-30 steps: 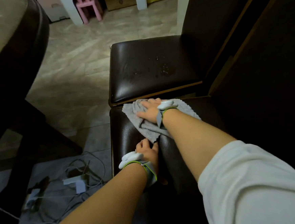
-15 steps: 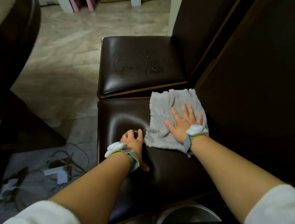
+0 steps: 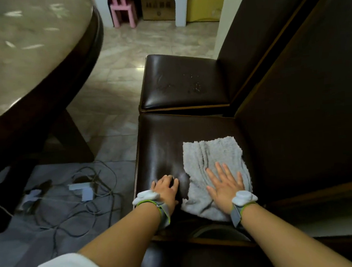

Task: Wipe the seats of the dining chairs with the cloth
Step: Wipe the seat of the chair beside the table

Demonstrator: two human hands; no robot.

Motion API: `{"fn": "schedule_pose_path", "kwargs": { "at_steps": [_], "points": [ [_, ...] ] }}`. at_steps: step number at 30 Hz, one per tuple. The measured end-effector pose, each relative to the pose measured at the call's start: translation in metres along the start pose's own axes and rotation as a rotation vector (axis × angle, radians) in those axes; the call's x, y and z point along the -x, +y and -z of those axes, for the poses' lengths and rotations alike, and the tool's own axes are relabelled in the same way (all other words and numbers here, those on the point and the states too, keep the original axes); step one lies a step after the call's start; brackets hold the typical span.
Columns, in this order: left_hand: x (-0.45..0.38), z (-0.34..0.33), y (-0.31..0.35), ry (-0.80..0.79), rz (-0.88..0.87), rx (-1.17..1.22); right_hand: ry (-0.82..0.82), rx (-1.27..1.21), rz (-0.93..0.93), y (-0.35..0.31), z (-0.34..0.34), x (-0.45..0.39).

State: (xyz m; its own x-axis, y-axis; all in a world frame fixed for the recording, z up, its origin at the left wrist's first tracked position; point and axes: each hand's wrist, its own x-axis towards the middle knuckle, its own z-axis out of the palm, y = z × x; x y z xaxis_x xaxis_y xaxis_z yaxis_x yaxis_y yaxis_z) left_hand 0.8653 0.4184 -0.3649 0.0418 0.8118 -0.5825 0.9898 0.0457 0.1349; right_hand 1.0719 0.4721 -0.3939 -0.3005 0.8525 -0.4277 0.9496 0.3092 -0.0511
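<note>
Right hand flat on the grey cloth, fingers straight and spread, pressing it onto the near chair seat. Cloth sits on the right half of that seat, near the backrest, rumpled along its left edge. Left hand braces on the bare leather just beside the cloth, its fingers curled down onto the seat, gripping nothing.

We judge the near seat as mid-wipe; the far chair seat shows specks and smears, so it's not yet done.

Risks we see:
- Cloth only pinned by a flat palm, not gripped. A fast stroke could bunch it or slide the hand off it, leaving streaks.
- Left half of the near seat lies under the bracing hand, easy to miss.
- Reaching to the far seat means leaning over; the chair could shift on the tile floor.
- Cables on the mat by the table are a trip hazard if we step left.
</note>
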Motion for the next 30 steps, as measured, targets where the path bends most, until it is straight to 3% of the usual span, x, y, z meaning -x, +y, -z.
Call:
{"fn": "schedule_pose_path", "kwargs": {
  "at_steps": [10, 14, 17, 20, 22, 25, 27, 30],
  "points": [
    [0.033, -0.034, -0.021, -0.051, -0.050, 0.130, -0.035, -0.058, -0.157, -0.055, 0.037, -0.064],
    [0.041, -0.013, -0.038, 0.046, -0.127, 0.353, -0.025, -0.105, -0.038, -0.101, 0.047, -0.083],
    [0.041, 0.005, -0.057, 0.345, 0.055, 0.617, -0.003, -0.427, 0.174, -0.116, 0.060, -0.062],
    [0.040, 0.009, -0.057, 0.493, 0.136, 0.756, -0.014, -0.929, 0.204, -0.103, 0.079, -0.036],
    [0.033, 0.020, -0.047, 0.480, 0.047, 0.848, -0.016, -0.901, 0.275, -0.093, 0.090, -0.026],
    [0.017, 0.041, -0.036, 0.518, -0.062, 0.732, -0.091, -0.765, 0.414, -0.080, 0.106, -0.017],
    [0.012, 0.052, -0.033, 0.521, -0.071, 0.748, -0.154, -0.703, 0.419, -0.068, 0.113, -0.016],
    [0.010, 0.061, -0.039, 0.461, -0.095, 0.824, -0.215, -0.419, 0.351, -0.045, 0.114, -0.021]
  ]
}}
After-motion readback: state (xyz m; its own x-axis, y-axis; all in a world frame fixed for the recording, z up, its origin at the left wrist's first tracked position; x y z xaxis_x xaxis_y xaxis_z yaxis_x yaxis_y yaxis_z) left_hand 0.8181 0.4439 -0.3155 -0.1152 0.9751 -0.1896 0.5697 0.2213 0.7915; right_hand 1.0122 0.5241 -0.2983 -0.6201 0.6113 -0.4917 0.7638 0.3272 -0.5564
